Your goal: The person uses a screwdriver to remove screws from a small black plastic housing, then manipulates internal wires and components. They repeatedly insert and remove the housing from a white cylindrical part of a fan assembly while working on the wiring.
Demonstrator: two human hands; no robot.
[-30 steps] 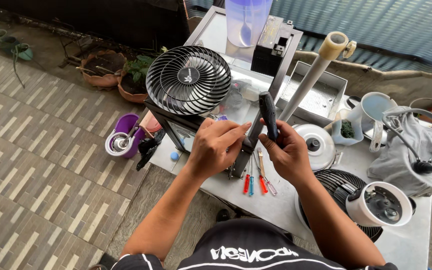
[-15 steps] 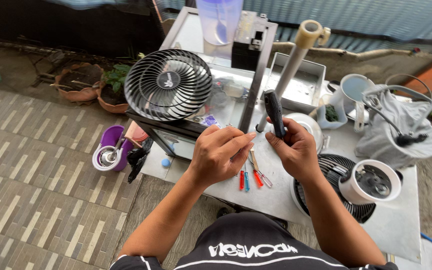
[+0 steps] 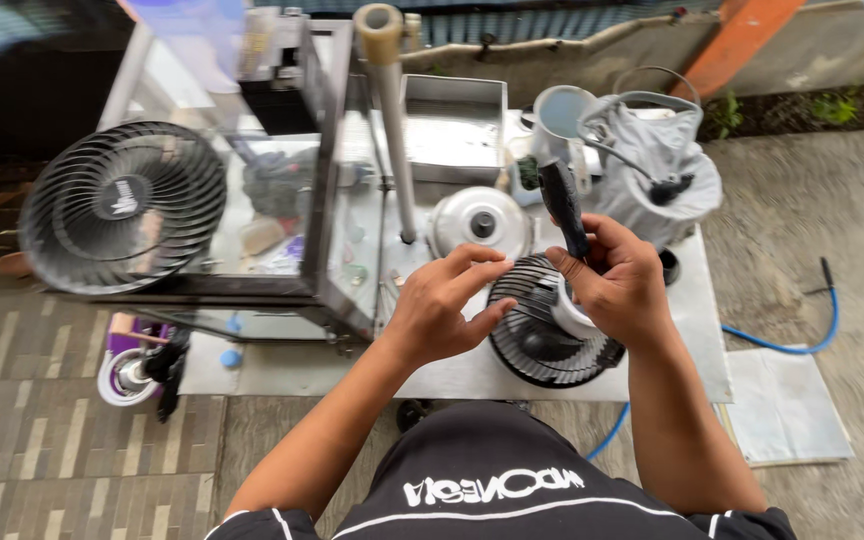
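My right hand grips a black-handled tool, its handle pointing up and away. My left hand hovers just left of it, fingers spread and reaching toward the right hand; whether it pinches anything small I cannot tell. Below both hands a black fan grille lies flat on the white table, with a white round part on it under my right hand. A silver dome-shaped cover sits just behind the hands.
A black round fan guard stands at the left against a dark metal frame. A beige pipe rises behind. Grey cloth bag, white cup, metal tray at back. Blue hose on the ground right.
The view has swung right. Both hands moved right with the black-handled tool, from above the coloured tools to above the flat fan grille. My left hand has come off the tool.
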